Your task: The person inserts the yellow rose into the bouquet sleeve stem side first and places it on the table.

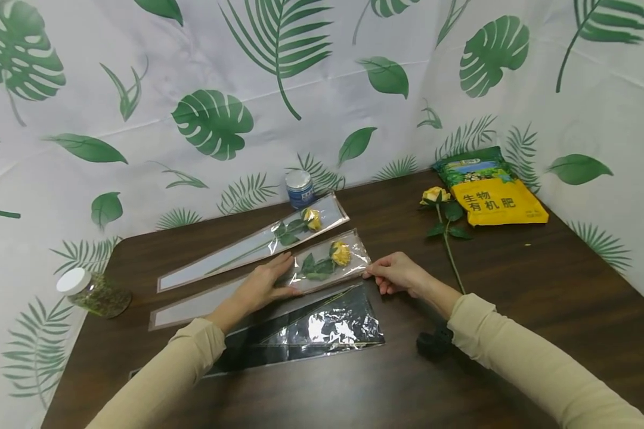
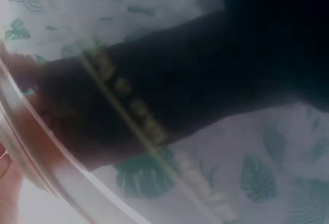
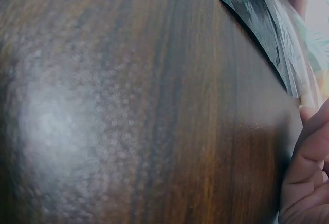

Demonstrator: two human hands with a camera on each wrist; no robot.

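In the head view, a clear-fronted tapered flower sleeve (image 1: 349,271) with a yellow rose (image 1: 340,253) inside lies in the middle of three sleeves. My left hand (image 1: 263,286) rests across it below the rose, thumb apart from the straight fingers. At the sleeve's wide end, my right hand (image 1: 399,274) pinches the near corner between thumb and fingers; the right wrist view shows its curled fingers (image 3: 311,157) close up. Behind lies another sleeve (image 1: 236,249) holding a yellow rose (image 1: 312,219). Nearer me is a dark, shiny sleeve (image 1: 327,325), partly under my left arm.
A loose yellow rose (image 1: 434,195) lies to the right, beside a yellow-green fertilizer bag (image 1: 494,196). At the back stands a blue jar (image 1: 300,189). A white-lidded jar (image 1: 99,295) lies tipped at the left edge. A black object (image 1: 433,344) sits by my right sleeve.
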